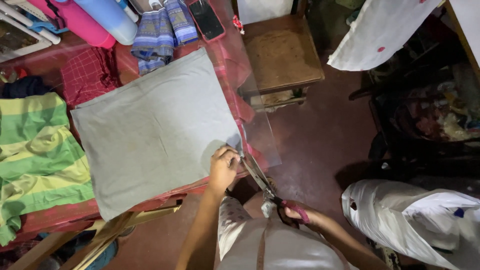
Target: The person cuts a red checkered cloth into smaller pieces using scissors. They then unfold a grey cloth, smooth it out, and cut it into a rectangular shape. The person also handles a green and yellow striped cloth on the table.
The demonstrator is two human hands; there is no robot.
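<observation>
Head view, left fingers pinching grey cloth corner, scissors beside

You see matt grey cloth, scissors with dull metal blades, a worn wooden chair, and a glossy plastic bag.

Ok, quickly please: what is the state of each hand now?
Left hand: closed, pinching the corner of the flat grey cloth.
Right hand: closed on the metal scissors with pink handles.

Scissor handles hidden in right hand.
</observation>
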